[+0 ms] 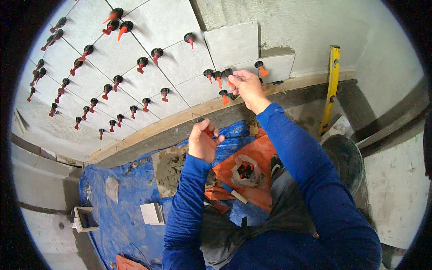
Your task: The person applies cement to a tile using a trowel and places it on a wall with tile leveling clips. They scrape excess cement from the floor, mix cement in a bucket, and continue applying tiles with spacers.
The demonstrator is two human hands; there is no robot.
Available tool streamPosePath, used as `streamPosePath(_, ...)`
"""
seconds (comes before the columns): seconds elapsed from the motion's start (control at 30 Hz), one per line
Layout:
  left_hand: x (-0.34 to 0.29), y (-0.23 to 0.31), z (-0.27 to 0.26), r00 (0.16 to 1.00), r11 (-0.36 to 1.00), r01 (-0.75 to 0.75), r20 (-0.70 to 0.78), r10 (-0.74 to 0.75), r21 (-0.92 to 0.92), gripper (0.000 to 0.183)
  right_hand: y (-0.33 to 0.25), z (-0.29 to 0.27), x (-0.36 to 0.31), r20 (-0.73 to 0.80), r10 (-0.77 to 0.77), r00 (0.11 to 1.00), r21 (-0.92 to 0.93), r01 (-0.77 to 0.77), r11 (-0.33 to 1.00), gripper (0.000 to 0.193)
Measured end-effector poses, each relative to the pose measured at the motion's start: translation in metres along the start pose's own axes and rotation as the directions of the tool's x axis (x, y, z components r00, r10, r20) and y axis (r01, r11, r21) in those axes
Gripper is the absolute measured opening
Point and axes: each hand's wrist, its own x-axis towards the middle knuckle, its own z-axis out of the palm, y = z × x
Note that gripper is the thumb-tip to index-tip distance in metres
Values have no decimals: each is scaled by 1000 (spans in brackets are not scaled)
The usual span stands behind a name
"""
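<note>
Grey-white tiles (166, 20) cover the wall, with black and red tile levelling clips standing out from their joints. My right hand (248, 89) is closed in a pinch on a levelling clip (227, 72) at the joint between the lower tiles. Right beside it are more clips: a pair to its left (218, 77), one just below (224, 95) and one to the right (259, 66). Lower and to the left, my left hand (203, 140) is curled around a levelling clip (209, 132), of which only red and black parts show between the fingers.
A wooden batten (135, 130) runs under the tiles. A yellow spirit level (332, 87) leans at the right, above a dark bucket (344, 162). On the blue tarp (130, 198) lie a mortar-covered board (168, 168), a bag of clips (246, 170) and stacked small tiles (152, 213).
</note>
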Motion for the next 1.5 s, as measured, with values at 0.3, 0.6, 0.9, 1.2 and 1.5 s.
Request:
streamPosePath(0.3,69,48,49,642,81,-182,55,765,980,54,-3,11,6,-60,-52,997,-136,43,990,27)
streamPosePath(0.6,142,60,109,453,-136,67,92,887,988,61,-5,16,5,-78,-98,992,-112,89,990,18)
streamPosePath(0.9,153,52,107,409,-114,81,71,910,990,61,-9,18,3,-108,-53,993,-95,43,995,18)
streamPosePath(1.2,154,52,106,399,-57,49,32,916,997,65,-12,16,1,-105,-69,992,-83,61,995,18)
streamPosePath(1.5,153,54,107,410,-50,52,25,912,997,64,-14,16,-1,-104,-44,994,-62,37,997,18)
